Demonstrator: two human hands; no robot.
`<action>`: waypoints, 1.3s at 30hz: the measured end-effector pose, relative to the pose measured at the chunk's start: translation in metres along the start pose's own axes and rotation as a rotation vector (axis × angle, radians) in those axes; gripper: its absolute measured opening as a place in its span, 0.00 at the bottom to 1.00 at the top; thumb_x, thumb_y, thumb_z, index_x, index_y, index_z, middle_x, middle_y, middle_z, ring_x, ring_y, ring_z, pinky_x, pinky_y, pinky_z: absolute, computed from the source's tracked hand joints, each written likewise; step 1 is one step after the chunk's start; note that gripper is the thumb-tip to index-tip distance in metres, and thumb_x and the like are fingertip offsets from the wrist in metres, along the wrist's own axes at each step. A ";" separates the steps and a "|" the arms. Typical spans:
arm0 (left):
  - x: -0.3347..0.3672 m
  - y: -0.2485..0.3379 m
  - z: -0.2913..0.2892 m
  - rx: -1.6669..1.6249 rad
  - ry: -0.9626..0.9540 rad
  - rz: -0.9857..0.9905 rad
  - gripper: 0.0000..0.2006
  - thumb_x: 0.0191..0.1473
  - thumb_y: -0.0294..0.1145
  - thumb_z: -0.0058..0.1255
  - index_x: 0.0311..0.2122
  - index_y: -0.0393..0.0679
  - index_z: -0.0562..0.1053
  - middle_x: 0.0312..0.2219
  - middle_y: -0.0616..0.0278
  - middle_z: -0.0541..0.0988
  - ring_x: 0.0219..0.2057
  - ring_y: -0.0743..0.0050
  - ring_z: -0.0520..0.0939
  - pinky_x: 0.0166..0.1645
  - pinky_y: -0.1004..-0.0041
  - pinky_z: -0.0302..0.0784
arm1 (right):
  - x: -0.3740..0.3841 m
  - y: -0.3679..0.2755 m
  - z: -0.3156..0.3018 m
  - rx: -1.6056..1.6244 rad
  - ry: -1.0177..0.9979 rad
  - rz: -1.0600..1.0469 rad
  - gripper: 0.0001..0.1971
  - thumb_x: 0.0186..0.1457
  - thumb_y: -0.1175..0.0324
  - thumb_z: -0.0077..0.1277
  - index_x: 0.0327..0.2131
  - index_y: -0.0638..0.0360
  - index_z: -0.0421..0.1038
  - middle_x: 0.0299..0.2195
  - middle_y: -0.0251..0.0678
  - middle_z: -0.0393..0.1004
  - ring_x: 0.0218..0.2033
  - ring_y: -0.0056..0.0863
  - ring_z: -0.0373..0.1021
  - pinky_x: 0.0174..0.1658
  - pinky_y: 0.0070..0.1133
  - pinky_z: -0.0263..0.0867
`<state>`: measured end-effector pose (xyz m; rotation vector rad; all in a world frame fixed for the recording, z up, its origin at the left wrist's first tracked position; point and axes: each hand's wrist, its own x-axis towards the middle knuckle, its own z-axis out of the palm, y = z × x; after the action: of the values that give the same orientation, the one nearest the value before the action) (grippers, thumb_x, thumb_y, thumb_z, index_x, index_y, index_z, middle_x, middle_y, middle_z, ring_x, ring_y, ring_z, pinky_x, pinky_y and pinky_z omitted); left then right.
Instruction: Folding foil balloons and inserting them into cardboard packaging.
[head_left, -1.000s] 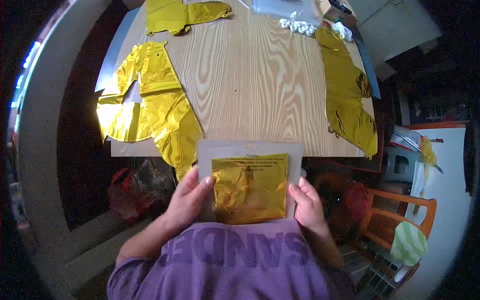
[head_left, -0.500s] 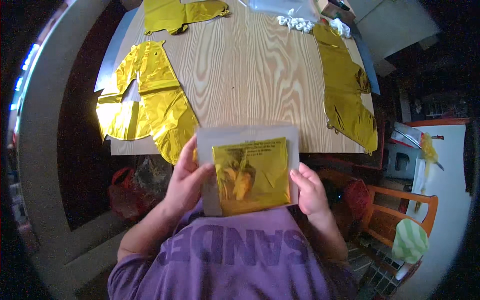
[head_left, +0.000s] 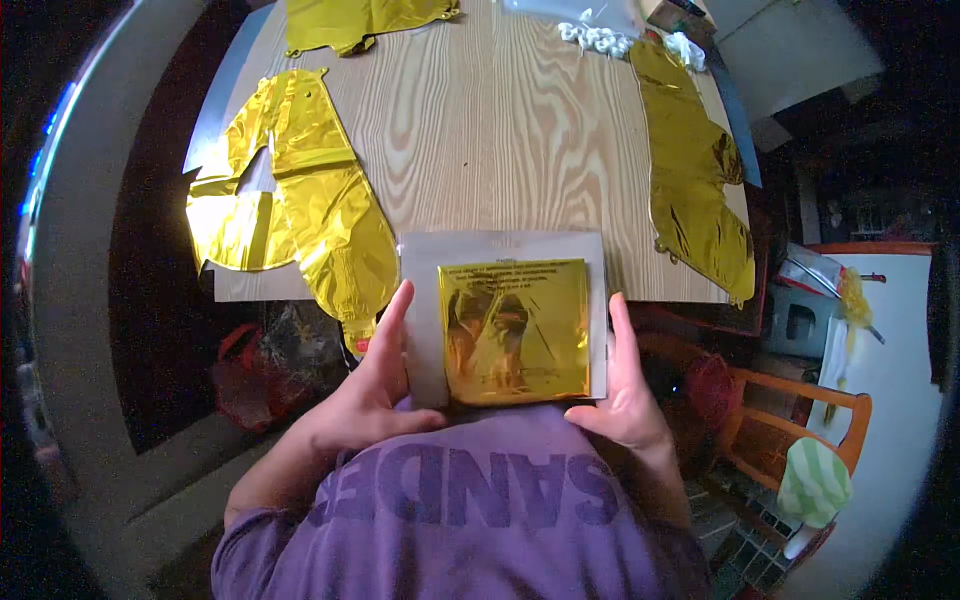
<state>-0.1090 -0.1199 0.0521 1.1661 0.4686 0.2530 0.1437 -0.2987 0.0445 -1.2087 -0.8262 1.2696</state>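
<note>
Between my two hands sits a flat frosted plastic packet (head_left: pixel 424 330) with a folded gold foil balloon (head_left: pixel 515 335) showing through its front. My left hand (head_left: pixel 385 375) supports the left edge, fingers pointing up and thumb stretched along the bottom. Along the opposite edge, my right hand (head_left: pixel 625 385) does the same, its thumb at the lower corner. The fingertips behind the packet are partly hidden. Just beyond my left hand lies an uninflated gold foil balloon (head_left: pixel 325 185), its narrow end hanging over the table's near edge.
More flat gold foil balloons lie at the table's far left (head_left: pixel 365 22) and right side (head_left: pixel 690 170). White curled ribbon (head_left: pixel 595 40) and a clear plastic bag (head_left: pixel 570 10) are at the back. A wooden chair (head_left: pixel 850 420) with a green-striped cloth (head_left: pixel 815 482) stands to the right.
The packet has straightened and moved slightly up and right. My thumbs have left its front face and dropped to its lower edge, with my fingers now extended along the sides.
</note>
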 end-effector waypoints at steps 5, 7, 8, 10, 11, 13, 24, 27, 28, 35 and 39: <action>-0.001 -0.012 -0.008 0.286 -0.063 -0.057 0.58 0.46 0.12 0.58 0.70 0.47 0.28 0.70 0.49 0.27 0.71 0.64 0.32 0.71 0.62 0.38 | 0.003 -0.001 -0.003 -0.229 -0.005 0.051 0.56 0.47 0.86 0.53 0.70 0.57 0.24 0.69 0.41 0.44 0.67 0.27 0.48 0.67 0.26 0.46; 0.000 -0.014 -0.007 0.328 -0.054 -0.051 0.56 0.48 0.10 0.55 0.70 0.47 0.29 0.70 0.49 0.29 0.71 0.63 0.35 0.71 0.62 0.41 | 0.003 0.001 -0.003 -0.153 0.035 0.050 0.54 0.47 0.87 0.53 0.70 0.59 0.27 0.68 0.40 0.46 0.66 0.26 0.50 0.66 0.26 0.48; 0.004 -0.014 0.000 0.038 0.027 -0.010 0.53 0.50 0.08 0.51 0.71 0.48 0.31 0.70 0.48 0.38 0.70 0.62 0.44 0.69 0.62 0.49 | 0.004 0.012 -0.008 -0.225 0.091 0.035 0.53 0.48 0.88 0.53 0.70 0.58 0.30 0.67 0.40 0.50 0.64 0.27 0.55 0.65 0.25 0.53; 0.010 -0.012 -0.004 0.067 0.047 0.009 0.52 0.51 0.08 0.50 0.71 0.49 0.31 0.68 0.48 0.46 0.68 0.63 0.53 0.67 0.64 0.56 | 0.007 0.007 0.000 -0.007 0.125 0.064 0.51 0.49 0.88 0.53 0.70 0.58 0.32 0.65 0.39 0.53 0.61 0.27 0.59 0.63 0.25 0.57; 0.012 -0.012 -0.007 0.081 0.057 0.019 0.52 0.51 0.08 0.49 0.71 0.49 0.31 0.68 0.49 0.49 0.66 0.63 0.57 0.66 0.64 0.59 | 0.009 0.005 0.002 0.103 0.140 0.079 0.50 0.50 0.88 0.53 0.70 0.58 0.33 0.65 0.39 0.55 0.60 0.27 0.60 0.62 0.25 0.59; 0.015 -0.019 -0.009 0.163 0.090 0.077 0.52 0.52 0.08 0.49 0.71 0.50 0.31 0.64 0.49 0.58 0.61 0.64 0.66 0.61 0.68 0.67 | 0.010 0.009 -0.004 0.094 0.152 0.110 0.48 0.51 0.87 0.52 0.70 0.58 0.35 0.63 0.39 0.59 0.58 0.26 0.64 0.59 0.24 0.63; 0.018 -0.046 0.005 0.109 0.247 0.003 0.48 0.57 0.13 0.49 0.71 0.49 0.32 0.53 0.50 0.72 0.48 0.67 0.78 0.52 0.68 0.75 | 0.011 0.015 0.006 -0.957 0.450 -0.034 0.44 0.40 0.78 0.65 0.63 0.60 0.57 0.48 0.48 0.70 0.50 0.45 0.68 0.53 0.34 0.66; 0.018 -0.045 0.005 0.123 0.236 0.008 0.48 0.56 0.13 0.49 0.71 0.50 0.32 0.53 0.50 0.72 0.51 0.67 0.77 0.55 0.68 0.74 | 0.008 -0.002 0.016 -1.331 0.497 -0.477 0.37 0.39 0.77 0.66 0.57 0.56 0.65 0.41 0.39 0.70 0.42 0.41 0.69 0.47 0.33 0.66; 0.018 -0.046 0.006 0.091 0.227 0.022 0.48 0.56 0.13 0.50 0.71 0.50 0.32 0.53 0.50 0.71 0.52 0.67 0.76 0.56 0.68 0.72 | 0.004 0.005 0.010 -1.371 0.369 -0.631 0.27 0.40 0.70 0.68 0.47 0.56 0.72 0.41 0.37 0.70 0.39 0.38 0.67 0.45 0.35 0.63; 0.025 -0.043 0.011 0.149 0.186 0.107 0.49 0.54 0.11 0.49 0.71 0.49 0.33 0.59 0.52 0.64 0.58 0.68 0.69 0.60 0.70 0.67 | 0.029 0.037 0.025 -1.507 0.155 -0.813 0.12 0.49 0.71 0.58 0.40 0.55 0.79 0.37 0.29 0.70 0.37 0.29 0.65 0.41 0.29 0.61; 0.024 -0.038 0.008 0.117 0.203 0.091 0.48 0.54 0.10 0.48 0.71 0.47 0.32 0.62 0.52 0.60 0.60 0.69 0.66 0.61 0.71 0.65 | 0.040 0.033 0.034 -1.489 0.192 -0.801 0.11 0.50 0.71 0.58 0.39 0.55 0.79 0.35 0.28 0.70 0.36 0.28 0.65 0.41 0.28 0.59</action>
<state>-0.0862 -0.1310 0.0145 1.2837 0.6153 0.4302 0.1095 -0.2562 0.0144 -1.7181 -1.9563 -0.3226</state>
